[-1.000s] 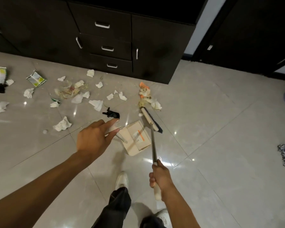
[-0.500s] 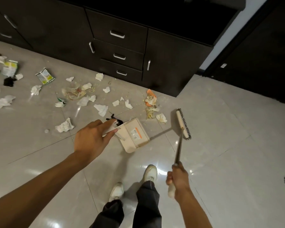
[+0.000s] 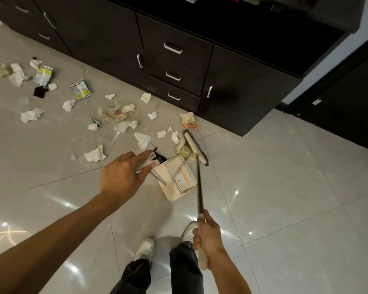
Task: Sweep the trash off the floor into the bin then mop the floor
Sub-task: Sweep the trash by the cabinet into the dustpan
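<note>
My left hand (image 3: 123,175) grips the handle of a cream dustpan (image 3: 176,179) that stands on the tiled floor. My right hand (image 3: 207,236) grips the long broom handle (image 3: 200,187). The broom head (image 3: 194,146) lies on the floor just beyond the dustpan, against a small pile of crumpled scraps (image 3: 183,150). Crumpled paper (image 3: 95,154), wrappers (image 3: 81,92) and food scraps (image 3: 113,115) are scattered across the floor to the left. No bin is in view.
Dark cabinets with drawers (image 3: 174,66) run along the back; their corner juts out at right. A dark door (image 3: 348,102) stands at far right. My two feet in white shoes (image 3: 145,249) stand below the dustpan. Glossy tiles (image 3: 285,198) stretch to the right.
The broom head swung from the right back to the left and now rests against the scraps by the dustpan. My left hand kept its hold on the dustpan handle.
</note>
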A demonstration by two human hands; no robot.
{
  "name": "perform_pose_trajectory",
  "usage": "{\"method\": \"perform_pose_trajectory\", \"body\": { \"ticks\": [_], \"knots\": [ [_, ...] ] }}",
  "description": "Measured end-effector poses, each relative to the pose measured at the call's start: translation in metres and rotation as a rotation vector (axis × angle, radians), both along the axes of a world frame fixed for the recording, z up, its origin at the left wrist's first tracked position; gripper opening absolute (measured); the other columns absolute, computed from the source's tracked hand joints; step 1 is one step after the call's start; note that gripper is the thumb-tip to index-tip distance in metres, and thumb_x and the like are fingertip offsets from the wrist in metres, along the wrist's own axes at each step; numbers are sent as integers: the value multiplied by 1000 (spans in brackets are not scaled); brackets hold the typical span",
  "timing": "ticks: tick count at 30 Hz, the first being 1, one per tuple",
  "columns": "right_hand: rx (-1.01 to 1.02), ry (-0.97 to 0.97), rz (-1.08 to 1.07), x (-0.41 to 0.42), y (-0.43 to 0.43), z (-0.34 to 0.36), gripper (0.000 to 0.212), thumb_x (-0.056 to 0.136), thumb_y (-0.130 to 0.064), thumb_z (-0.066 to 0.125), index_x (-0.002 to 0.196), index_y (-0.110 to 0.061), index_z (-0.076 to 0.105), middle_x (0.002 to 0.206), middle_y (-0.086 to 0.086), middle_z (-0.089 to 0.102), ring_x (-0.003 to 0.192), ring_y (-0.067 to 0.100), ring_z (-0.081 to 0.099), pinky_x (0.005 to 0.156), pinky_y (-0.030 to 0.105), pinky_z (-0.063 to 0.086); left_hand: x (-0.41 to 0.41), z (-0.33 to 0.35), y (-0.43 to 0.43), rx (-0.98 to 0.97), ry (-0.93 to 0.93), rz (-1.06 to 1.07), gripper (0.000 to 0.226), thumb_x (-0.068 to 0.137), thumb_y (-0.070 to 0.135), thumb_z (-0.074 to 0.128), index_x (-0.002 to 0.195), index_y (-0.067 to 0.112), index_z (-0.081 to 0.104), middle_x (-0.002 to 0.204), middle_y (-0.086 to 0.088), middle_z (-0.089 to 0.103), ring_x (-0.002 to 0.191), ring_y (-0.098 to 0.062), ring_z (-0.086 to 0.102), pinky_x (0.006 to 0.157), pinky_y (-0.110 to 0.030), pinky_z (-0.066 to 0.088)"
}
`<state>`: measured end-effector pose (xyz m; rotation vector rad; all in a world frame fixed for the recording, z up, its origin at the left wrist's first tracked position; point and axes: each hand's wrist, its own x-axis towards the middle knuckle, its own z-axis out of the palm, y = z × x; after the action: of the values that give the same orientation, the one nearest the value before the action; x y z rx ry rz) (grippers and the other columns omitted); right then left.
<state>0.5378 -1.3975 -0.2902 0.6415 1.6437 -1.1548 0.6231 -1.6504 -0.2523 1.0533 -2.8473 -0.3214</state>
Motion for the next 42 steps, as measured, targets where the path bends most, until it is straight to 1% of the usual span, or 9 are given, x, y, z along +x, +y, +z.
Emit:
{"method": "perform_pose_trajectory", "body": {
  "ticks": [6, 12, 15, 17, 24, 28, 33, 37, 42],
  "knots": [
    [13, 89, -71, -20, 9, -2, 30, 107, -14, 46, 124, -37, 56, 62, 4, 36, 44, 12, 32, 36, 19, 29, -1, 2, -6, -17, 5, 14, 48, 96, 67, 39, 133, 45, 60, 82, 11, 60, 74, -20, 64, 52, -25, 36],
    [38, 167, -170, -98, -4, -31, 29, 104, -4, 34, 121, -18, 54, 64, 1, 29, 31, 6, 28, 31, 14, 23, 0, -6, -9, 14, -10, 43, 44, 100, 62, 44, 136, 43, 59, 84, 9, 59, 74, -20, 62, 52, -26, 37],
    [58, 160, -144, -134, -20, -39, 24, 103, -3, 32, 111, -14, 52, 67, 4, 32, 27, 5, 29, 32, 12, 25, -4, -7, -10, 27, -22, 76, 46, 98, 62, 47, 138, 42, 59, 85, 8, 60, 76, -20, 62, 53, -26, 38],
    [58, 124, -87, -148, -32, -39, 24, 104, -6, 34, 116, -13, 53, 69, 5, 34, 29, 6, 30, 33, 12, 25, -8, -7, -10, 33, -22, 97, 49, 97, 65, 42, 137, 43, 59, 84, 9, 60, 77, -20, 62, 54, -27, 41],
    [7, 10, 211, -124, -61, -34, 27, 104, -4, 33, 118, -18, 52, 62, 4, 32, 36, 9, 28, 35, 15, 24, -14, -6, -6, 35, 1, 131, 43, 97, 66, 46, 134, 48, 59, 83, 12, 57, 78, -19, 64, 55, -27, 41],
    [-28, -21, 267, -91, -57, -19, 29, 103, -9, 41, 121, -26, 55, 62, 5, 37, 45, 12, 32, 35, 18, 30, -12, -8, -3, 39, 1, 124, 41, 97, 64, 50, 134, 47, 59, 82, 14, 56, 77, -19, 65, 54, -28, 45],
    [-8, 4, 219, -71, -33, -8, 26, 104, -14, 48, 126, -23, 59, 63, 7, 39, 45, 13, 34, 38, 19, 32, -6, -9, -1, 35, -12, 109, 43, 98, 65, 46, 135, 47, 59, 80, 17, 45, 74, -18, 63, 53, -26, 42],
    [4, 88, 133, -81, -15, -12, 35, 105, -11, 43, 130, -33, 52, 66, 6, 34, 47, 14, 31, 37, 19, 29, 2, -10, -1, 37, 0, 114, 43, 98, 65, 46, 134, 46, 59, 79, 16, 45, 74, -18, 62, 53, -27, 46],
    [32, 143, 33, -117, -31, -31, 33, 105, -7, 35, 128, -25, 50, 65, 3, 28, 49, 14, 25, 35, 16, 22, 14, -10, -3, 39, 27, 153, 45, 98, 68, 41, 135, 47, 57, 80, 14, 52, 73, -18, 61, 53, -27, 45]
  ]
}}
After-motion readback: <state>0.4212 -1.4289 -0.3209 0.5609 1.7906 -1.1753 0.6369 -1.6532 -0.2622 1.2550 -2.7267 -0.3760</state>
